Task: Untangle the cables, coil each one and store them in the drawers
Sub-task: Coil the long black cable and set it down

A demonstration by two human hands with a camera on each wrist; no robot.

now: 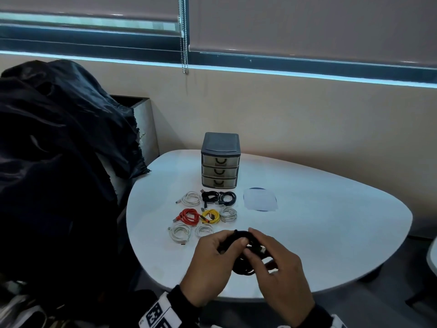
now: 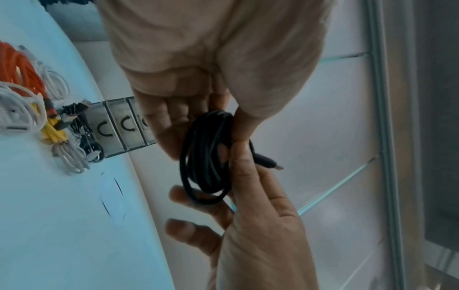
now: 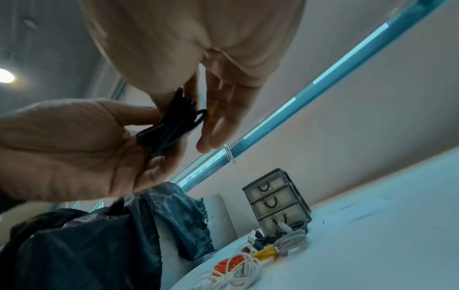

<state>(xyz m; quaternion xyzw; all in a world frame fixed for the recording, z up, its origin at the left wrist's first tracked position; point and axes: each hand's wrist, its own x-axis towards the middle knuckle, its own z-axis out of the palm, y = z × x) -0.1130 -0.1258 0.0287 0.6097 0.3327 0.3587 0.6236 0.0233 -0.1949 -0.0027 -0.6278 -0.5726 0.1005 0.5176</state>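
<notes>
While both hands hold it above the near edge of the surface (image 1: 307,221), the black cable (image 2: 206,157) is a small coil. The left hand (image 1: 210,263) pinches its top; the right hand (image 1: 281,275) grips the plug side. The drawers (image 1: 220,162) stand straight ahead, beyond the laid-out coils, about equally near for both hands.

Running dim and blue-tinted; glowing daylight strip under blinds (image 1: 307,27), ceiling lamp (image 3: 6,78) flaring in right wrist view, wrist views bending at edges, blurring close up.
</notes>
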